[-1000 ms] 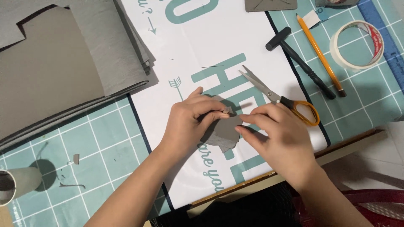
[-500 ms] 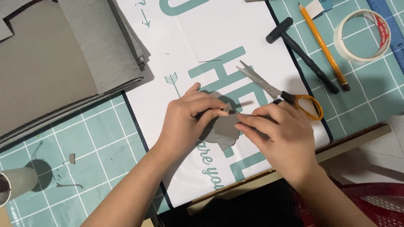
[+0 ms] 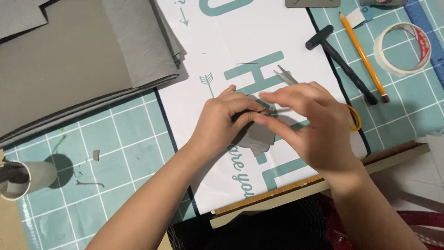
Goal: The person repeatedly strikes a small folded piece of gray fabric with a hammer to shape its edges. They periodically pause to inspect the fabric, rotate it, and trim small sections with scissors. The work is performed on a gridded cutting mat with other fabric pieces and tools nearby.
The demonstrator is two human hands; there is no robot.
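At frame centre, left hand (image 3: 222,122) fingers pinch a cut grey felt piece (image 3: 258,136); right hand (image 3: 314,127) hovers, fingers spread, scissors (image 3: 296,83) idle behind.

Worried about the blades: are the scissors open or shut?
Shut, it seems: the scissors lie on the sheet, blade tips together; handles mostly hidden.

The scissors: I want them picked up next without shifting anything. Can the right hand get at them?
Probably yes: the scissors lie right beneath the right hand, nothing on them, though it is busy at the grey piece.
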